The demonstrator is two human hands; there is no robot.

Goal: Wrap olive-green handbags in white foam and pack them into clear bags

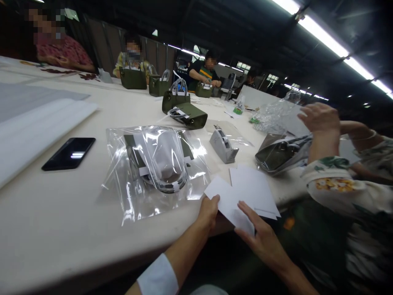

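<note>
My left hand (210, 211) pinches the near left edge of a white card (225, 196), thumb on top, at the table's front edge. My right hand (264, 239) rests against the card's right part with its fingers stretched out and apart. More white cards (254, 184) lie just beyond, partly under the one in my left hand. To the left lies a clear plastic bag (196, 176) with a green handbag (132, 151) in it, its handles wrapped and toward me. A grey tape dispenser (222, 145) stands behind the cards.
At the right, a co-worker's arm (325, 135) reaches over another plastic-wrapped handbag (273, 153). A black phone (69, 153) and white foam sheets (46, 127) lie left. More green handbags (192, 114) stand farther back, where several people sit. Crumpled clear plastic (276, 114) lies back right.
</note>
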